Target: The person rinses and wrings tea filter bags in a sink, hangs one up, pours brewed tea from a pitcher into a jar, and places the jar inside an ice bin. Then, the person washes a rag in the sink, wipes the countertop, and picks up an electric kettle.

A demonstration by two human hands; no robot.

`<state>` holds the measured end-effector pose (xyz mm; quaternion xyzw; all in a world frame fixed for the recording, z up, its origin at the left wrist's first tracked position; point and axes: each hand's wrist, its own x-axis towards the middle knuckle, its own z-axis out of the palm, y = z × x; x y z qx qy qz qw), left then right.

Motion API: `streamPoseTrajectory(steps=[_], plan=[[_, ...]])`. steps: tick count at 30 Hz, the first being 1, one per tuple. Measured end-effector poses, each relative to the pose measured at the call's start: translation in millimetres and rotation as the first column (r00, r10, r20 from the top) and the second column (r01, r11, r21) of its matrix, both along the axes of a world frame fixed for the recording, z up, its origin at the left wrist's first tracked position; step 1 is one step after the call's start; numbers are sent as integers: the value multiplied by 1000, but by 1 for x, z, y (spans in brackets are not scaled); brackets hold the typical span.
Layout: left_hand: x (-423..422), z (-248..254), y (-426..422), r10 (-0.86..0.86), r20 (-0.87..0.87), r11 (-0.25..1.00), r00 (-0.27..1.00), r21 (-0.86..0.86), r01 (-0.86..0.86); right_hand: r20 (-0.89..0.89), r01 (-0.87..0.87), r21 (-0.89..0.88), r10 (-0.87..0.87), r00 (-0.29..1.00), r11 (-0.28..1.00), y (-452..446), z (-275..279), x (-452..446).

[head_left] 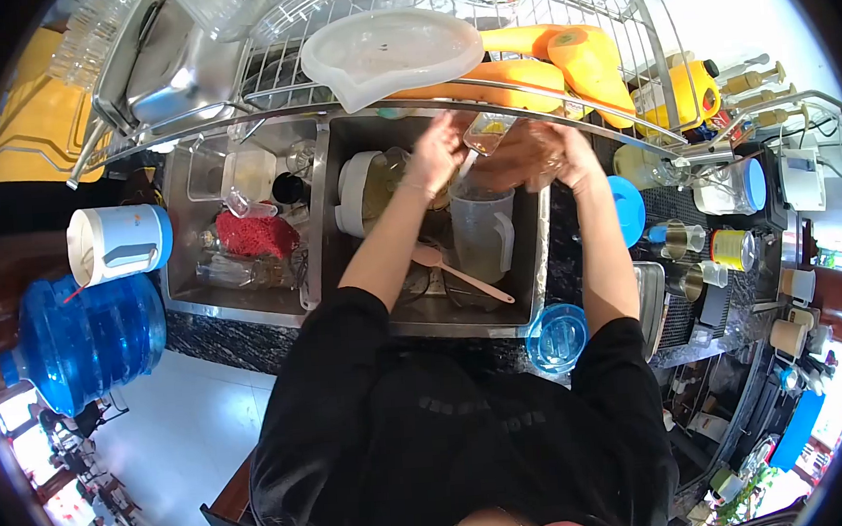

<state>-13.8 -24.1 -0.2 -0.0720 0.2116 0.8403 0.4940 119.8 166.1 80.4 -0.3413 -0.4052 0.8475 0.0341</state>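
Head view shows the hands apart, left hand [436, 156] and blurred right hand [551, 156] flanking a small clear container [488, 130] above the pitcher [477, 235]; neither grip can be told, and a loose hold could drop it.

My forearms [388, 241] reach forward, bare.
My left grip [434, 156] has bent fingers [446, 132]; my right grip [561, 151] is blurred, turned inward.

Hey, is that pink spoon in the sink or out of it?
In. The spoon lies inside the right basin, its handle ending within the walls.
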Motion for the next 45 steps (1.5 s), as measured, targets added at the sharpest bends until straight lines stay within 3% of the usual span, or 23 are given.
streamPoseTrajectory(steps=[1,3,5,9,10,11,13,15,16,18,19,23,24,25,26,28,31,34,38,39,43,44,45], plan=[[12,7,4,5,-6,1000,1000,2,-5,-6,-5,2,5,1000,1000,0,-11,-4],[31,16,13,-216,-510,973,833,-188,137,80,105,-71,-100,992,992,-22,-9,-18],[26,9,14,-275,-590,958,759,-237,163,58,71,-70,-67,996,995,-18,-7,-13],[-5,2,9,-523,-782,852,339,-498,165,-9,-17,-74,16,1000,997,-10,-5,-1],[-18,15,4,-585,-785,810,205,-577,103,3,-62,150,62,998,987,-11,-8,0],[-28,19,3,-585,-784,810,207,-577,103,25,-106,363,104,994,926,-14,-13,1],[-44,23,-5,-589,-807,808,33,-590,-1,94,-186,716,171,981,672,-20,-20,3],[-57,56,-22,-724,-690,688,7,-722,-77,178,-276,709,214,961,649,-12,-22,5],[-63,56,-27,-726,-688,685,6,-724,-82,258,-360,699,252,933,618,-4,-21,5],[-73,60,-33,-713,-672,643,200,-741,-194,410,-520,660,319,854,542,3,-18,1],[-73,59,-35,-714,-670,640,202,-742,-198,408,-521,660,325,853,542,2,-19,-1],[-45,94,-32,-593,-671,709,445,-697,-106,190,-405,554,364,912,727,-13,-12,-11],[-45,76,-24,-464,-740,796,486,-590,-138,192,-408,558,366,911,723,-16,-17,-13],[-44,53,-15,-326,-789,864,520,-472,-175,79,-324,505,332,940,800,-20,-31,-15],[-39,42,-8,-322,-789,866,523,-469,-175,-32,-242,436,284,958,867,-24,-48,-16],[-31,27,4,-201,-409,976,890,-6,217,-239,-87,259,151,959,962,-33,-68,-20],[-7,4,6,-164,-414,980,895,37,197,-257,22,133,13,966,991,-47,-59,-28],[13,-16,12,-6,-338,982,941,176,70,-246,148,1,-143,959,989,-54,-47,-28],[24,-22,10,-120,-698,988,706,-150,19,-244,337,9,-325,914,941,-52,-34,-37],[22,-25,8,-122,-697,988,706,-152,21,-244,339,8,-327,913,941,-51,-36,-37],[-6,-50,-13,-319,-923,900,217,-366,-236,-195,448,-97,-458,867,889,-42,-47,-33],[-8,-62,-21,-435,-900,799,38,-404,-446,-194,444,-100,-455,869,890,-41,-53,-34],[-6,-70,-23,-499,-866,739,-47,-396,-545,-199,451,-121,-467,862,884,-40,-61,-35]])
